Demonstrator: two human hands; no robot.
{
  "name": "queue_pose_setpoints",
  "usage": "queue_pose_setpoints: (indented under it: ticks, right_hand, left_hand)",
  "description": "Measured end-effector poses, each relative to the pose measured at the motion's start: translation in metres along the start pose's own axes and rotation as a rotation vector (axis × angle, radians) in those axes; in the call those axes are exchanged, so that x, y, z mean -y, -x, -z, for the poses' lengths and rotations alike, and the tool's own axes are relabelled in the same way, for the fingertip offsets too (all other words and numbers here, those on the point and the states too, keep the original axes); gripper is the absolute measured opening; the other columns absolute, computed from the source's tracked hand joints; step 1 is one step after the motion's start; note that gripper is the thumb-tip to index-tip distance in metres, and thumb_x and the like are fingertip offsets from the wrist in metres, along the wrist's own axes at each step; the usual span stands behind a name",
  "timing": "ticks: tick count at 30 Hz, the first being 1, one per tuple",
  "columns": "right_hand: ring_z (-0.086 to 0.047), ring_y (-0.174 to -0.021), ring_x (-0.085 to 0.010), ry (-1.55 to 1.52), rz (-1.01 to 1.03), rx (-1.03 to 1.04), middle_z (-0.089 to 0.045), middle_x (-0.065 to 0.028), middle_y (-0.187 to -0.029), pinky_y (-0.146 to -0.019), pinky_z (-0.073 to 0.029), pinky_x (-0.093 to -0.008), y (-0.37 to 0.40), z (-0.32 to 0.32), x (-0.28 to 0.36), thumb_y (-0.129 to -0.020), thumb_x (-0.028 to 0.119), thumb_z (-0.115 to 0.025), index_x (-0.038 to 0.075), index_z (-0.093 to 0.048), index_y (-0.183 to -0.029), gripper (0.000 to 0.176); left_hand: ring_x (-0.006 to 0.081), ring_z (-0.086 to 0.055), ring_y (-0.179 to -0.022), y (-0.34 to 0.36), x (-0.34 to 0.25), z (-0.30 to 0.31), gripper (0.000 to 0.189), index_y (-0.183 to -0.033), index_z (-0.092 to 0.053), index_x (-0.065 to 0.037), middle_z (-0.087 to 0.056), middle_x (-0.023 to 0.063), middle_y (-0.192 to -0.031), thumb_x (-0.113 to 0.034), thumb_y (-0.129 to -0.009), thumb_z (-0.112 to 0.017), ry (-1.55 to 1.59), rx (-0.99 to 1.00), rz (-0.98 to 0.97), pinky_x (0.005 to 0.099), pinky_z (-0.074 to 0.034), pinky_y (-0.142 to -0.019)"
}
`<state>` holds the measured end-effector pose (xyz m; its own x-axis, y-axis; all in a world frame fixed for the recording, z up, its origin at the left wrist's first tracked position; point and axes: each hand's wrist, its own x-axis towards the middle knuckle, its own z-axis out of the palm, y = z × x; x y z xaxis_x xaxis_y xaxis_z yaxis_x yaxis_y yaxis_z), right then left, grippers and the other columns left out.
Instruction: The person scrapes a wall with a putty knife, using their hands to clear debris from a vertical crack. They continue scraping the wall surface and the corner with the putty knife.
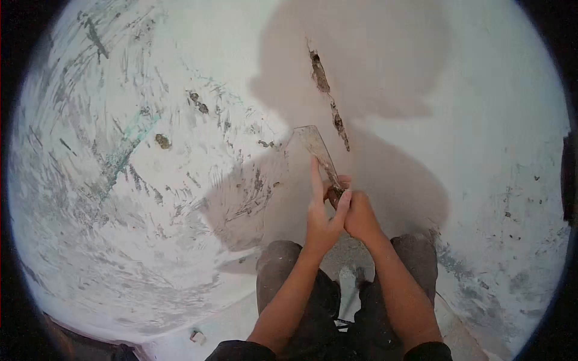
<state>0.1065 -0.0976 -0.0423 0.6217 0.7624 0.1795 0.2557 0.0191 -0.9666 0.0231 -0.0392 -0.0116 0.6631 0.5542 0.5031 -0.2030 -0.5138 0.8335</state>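
Note:
A putty knife (315,144) with a smeared, worn blade points up and to the left in front of the plastered wall. My right hand (361,216) is closed round its handle, which is mostly hidden by fingers. My left hand (325,219) grips the knife too, with the index finger stretched along the blade's edge and the thumb near the handle. Just above and to the right of the blade, a long crack (320,75) runs down the wall, with dark, rough gouged spots. The blade appears apart from the crack.
On the left, the wall (198,144) is scraped and streaked grey, with small holes (162,141) and greenish marks. Head and arm shadows fall across the middle. My bent knees (415,259) are close below my hands. A small pale chunk (197,337) lies at lower left.

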Motion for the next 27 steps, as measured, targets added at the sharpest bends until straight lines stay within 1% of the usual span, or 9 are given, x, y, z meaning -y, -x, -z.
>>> queue_pose_setpoints:
  ticks: [3, 9, 12, 14, 17, 22, 24, 25, 27]
  right_hand:
    - [-0.067, -0.071, -0.0364, -0.027, 0.133, -0.062, -0.064, -0.0285, -0.077, -0.065, -0.049, -0.0449, -0.004, -0.008, -0.004, -0.086, 0.019, -0.058, -0.01, -0.062, -0.086, 0.029]
    - [-0.065, -0.073, -0.0439, 0.057, 0.009, 0.027, -0.062, -0.0311, -0.076, -0.064, -0.049, -0.0463, -0.004, -0.017, 0.011, -0.086, 0.018, -0.057, -0.01, -0.062, -0.086, 0.028]
    - [-0.065, -0.07, -0.0419, 0.095, 0.036, -0.014, -0.061, -0.0311, -0.074, -0.062, -0.049, -0.0462, -0.001, -0.026, 0.006, -0.086, 0.017, -0.056, -0.011, -0.059, -0.083, 0.029]
    - [-0.065, -0.068, -0.0405, 0.065, 0.033, -0.001, -0.061, -0.0305, -0.072, -0.061, -0.048, -0.0464, -0.003, -0.028, 0.003, -0.086, 0.018, -0.056, -0.011, -0.059, -0.081, 0.029]
    - [-0.064, -0.065, -0.0373, 0.068, 0.032, -0.032, -0.06, -0.0281, -0.069, -0.06, -0.047, -0.0463, 0.002, -0.032, 0.013, -0.086, 0.019, -0.056, -0.01, -0.058, -0.078, 0.03]
    - [-0.061, -0.059, -0.0344, 0.124, 0.023, -0.076, -0.06, -0.0232, -0.064, -0.058, -0.046, -0.0457, -0.001, -0.036, 0.009, -0.088, 0.02, -0.056, -0.01, -0.056, -0.076, 0.033]
    - [-0.061, -0.062, -0.0337, 0.259, 0.19, -0.374, -0.061, -0.0234, -0.068, -0.059, -0.047, -0.0458, -0.005, -0.046, -0.009, -0.088, 0.021, -0.056, -0.012, -0.056, -0.08, 0.033]
    - [-0.061, -0.062, -0.0337, 0.265, 0.189, -0.37, -0.061, -0.0234, -0.068, -0.059, -0.047, -0.0458, -0.007, -0.042, -0.004, -0.088, 0.021, -0.056, -0.012, -0.056, -0.08, 0.033]
    - [-0.063, -0.068, -0.0346, 0.094, -0.001, -0.103, -0.06, -0.0254, -0.074, -0.061, -0.047, -0.0469, -0.009, -0.028, 0.013, -0.088, 0.022, -0.057, -0.013, -0.056, -0.087, 0.035]
  left_hand:
    - [0.0204, -0.059, -0.095, -0.002, 0.003, -0.003, 0.075, -0.154, -0.003, -0.007, -0.063, 0.0148, -0.106, -0.016, -0.097, -0.051, -0.013, -0.052, 0.035, 0.0317, -0.046, -0.085]
    - [0.017, -0.054, -0.084, 0.002, 0.004, 0.014, 0.076, -0.153, 0.0, -0.006, -0.059, 0.0112, -0.093, -0.017, -0.098, -0.051, -0.078, -0.104, 0.061, 0.0279, -0.044, -0.079]
    - [0.0162, -0.052, -0.084, 0.002, 0.003, 0.02, 0.076, -0.153, 0.0, -0.005, -0.058, 0.0109, -0.091, -0.018, -0.098, -0.051, -0.06, -0.066, 0.047, 0.0274, -0.044, -0.078]
    - [0.0291, -0.059, -0.101, 0.001, -0.002, 0.023, 0.077, -0.152, 0.0, -0.002, -0.058, 0.0304, -0.113, -0.021, -0.098, -0.051, -0.084, -0.031, 0.105, 0.0351, -0.044, -0.091]
    - [0.0312, -0.059, -0.103, -0.001, 0.001, 0.028, 0.076, -0.152, 0.0, -0.002, -0.056, 0.0333, -0.115, -0.022, -0.098, -0.049, -0.146, -0.012, 0.051, 0.0359, -0.044, -0.092]
    - [0.0299, -0.058, -0.099, -0.005, 0.005, 0.028, 0.077, -0.152, 0.002, -0.002, -0.054, 0.0308, -0.123, -0.021, -0.098, -0.05, -0.159, 0.019, 0.103, 0.0369, -0.044, -0.092]
    - [0.0298, -0.059, -0.098, -0.007, 0.013, 0.024, 0.077, -0.152, 0.003, -0.002, -0.054, 0.0319, -0.123, -0.021, -0.098, -0.049, -0.203, 0.022, 0.078, 0.0371, -0.045, -0.092]
    - [0.0296, -0.059, -0.096, -0.01, 0.016, 0.022, 0.076, -0.152, 0.003, -0.002, -0.054, 0.0315, -0.12, -0.021, -0.098, -0.049, -0.246, 0.006, 0.022, 0.037, -0.045, -0.091]
    - [0.0293, -0.059, -0.094, -0.01, 0.016, 0.02, 0.076, -0.152, 0.003, -0.002, -0.055, 0.0311, -0.118, -0.02, -0.098, -0.048, -0.284, -0.018, -0.026, 0.0369, -0.045, -0.09]
